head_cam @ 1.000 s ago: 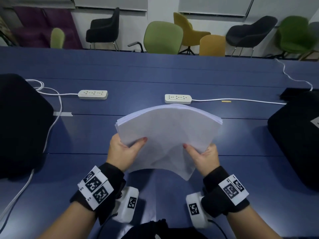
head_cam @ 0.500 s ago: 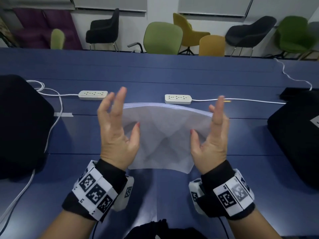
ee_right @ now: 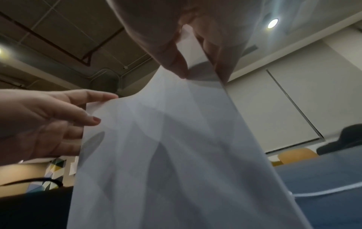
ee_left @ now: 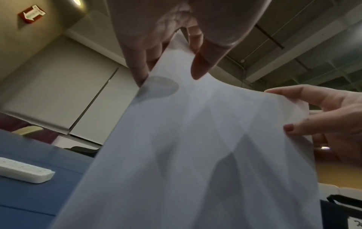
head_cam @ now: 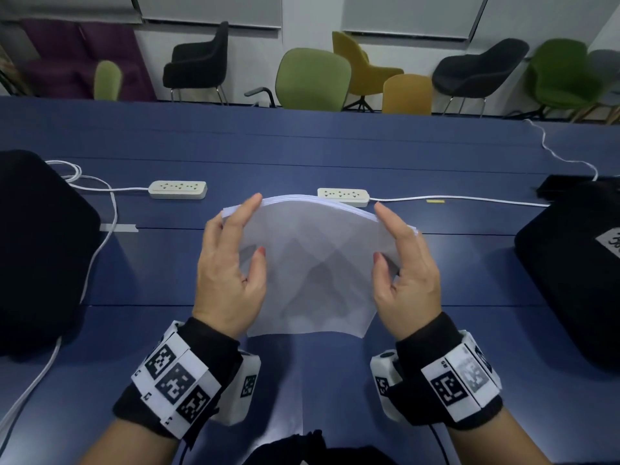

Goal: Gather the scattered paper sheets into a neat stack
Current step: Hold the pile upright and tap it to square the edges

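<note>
A long dark-blue table (head_cam: 335,146) runs across a meeting room, with green, mustard and black chairs (head_cam: 313,80) lined up against the far wall under pale roller blinds. Two white power strips lie on the table: one at about eleven o'clock from the paper (head_cam: 177,189), the other just behind the paper's top edge at about one o'clock (head_cam: 343,197), its white cord trailing off to three o'clock. Black bags sit at the far left (head_cam: 37,250) and far right (head_cam: 570,273) of the table.

In the middle, the stack of paper (head_cam: 315,263) stands on its lower edge on the table, held upright between both hands. The sheets are plain white and thin enough that grey overlapping shapes show through them. The top edge bows upward in a shallow arch, and the sheet edges there sit close but slightly stepped, so the pile is not quite flush. The lower corners look roughly even.

The left hand (head_cam: 231,273) clasps the stack's nine-o'clock side, fingers stretched up along the edge and behind the sheets, thumb laid on the front face. The right hand (head_cam: 407,273) mirrors it at three o'clock, the paper pinched between thumb and fingers. Both wrists wear black bands with white patterned tags.
</note>
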Motion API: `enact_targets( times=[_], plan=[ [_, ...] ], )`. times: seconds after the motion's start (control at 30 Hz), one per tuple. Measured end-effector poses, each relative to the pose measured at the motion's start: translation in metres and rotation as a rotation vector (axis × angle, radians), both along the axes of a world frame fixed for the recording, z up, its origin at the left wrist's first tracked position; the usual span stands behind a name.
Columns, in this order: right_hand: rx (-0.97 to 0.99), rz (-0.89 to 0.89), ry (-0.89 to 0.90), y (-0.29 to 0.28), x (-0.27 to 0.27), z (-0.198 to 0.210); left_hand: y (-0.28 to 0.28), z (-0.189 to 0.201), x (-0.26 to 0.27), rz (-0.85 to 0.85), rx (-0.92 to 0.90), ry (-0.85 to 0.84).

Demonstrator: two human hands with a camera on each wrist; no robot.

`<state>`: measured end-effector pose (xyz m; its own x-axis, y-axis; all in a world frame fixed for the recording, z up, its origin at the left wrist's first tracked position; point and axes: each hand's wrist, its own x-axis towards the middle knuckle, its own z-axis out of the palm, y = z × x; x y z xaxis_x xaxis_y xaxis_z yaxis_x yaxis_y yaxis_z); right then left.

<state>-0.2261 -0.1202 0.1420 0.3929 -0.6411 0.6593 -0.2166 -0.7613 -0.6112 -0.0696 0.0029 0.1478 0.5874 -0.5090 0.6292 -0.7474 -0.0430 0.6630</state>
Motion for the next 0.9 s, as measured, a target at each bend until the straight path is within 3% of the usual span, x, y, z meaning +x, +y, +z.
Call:
enact_targets(
  times=[0.07,0.13,0.2,0.27,0.33,0.43,0.6,0.77,0.9],
  plan=[
    [0.108,0.076,-0.057,0.004,-0.002,0.006,0.002,0.002,0.001,-0.072,-0.066,0.162],
    [0.342,0.122,-0.175,-0.002,-0.006,-0.003,0.005,-0.003,0.009,-0.156,-0.139,0.409],
    [0.629,0.184,-0.152,-0.009,-0.006,-0.020,0.006,-0.015,0.020,-0.231,-0.037,0.580],
    [0.761,0.188,-0.017,-0.014,-0.002,-0.040,0.004,-0.030,0.023,-0.292,0.119,0.688],
    [0.809,0.173,0.002,-0.013,0.002,-0.047,0.001,-0.033,0.020,-0.250,0.157,0.656],
    [0.776,0.147,-0.080,-0.010,0.006,-0.047,-0.002,-0.032,0.019,-0.244,0.056,0.571],
    [0.727,0.113,0.026,-0.007,0.004,-0.066,0.003,-0.059,0.013,-0.231,0.116,0.661],
    [0.776,0.084,-0.082,-0.005,0.007,-0.067,0.000,-0.069,0.017,-0.215,0.058,0.631],
    [0.830,0.076,0.130,-0.007,0.005,-0.077,0.002,-0.083,0.018,-0.200,0.145,0.674]
  ],
)
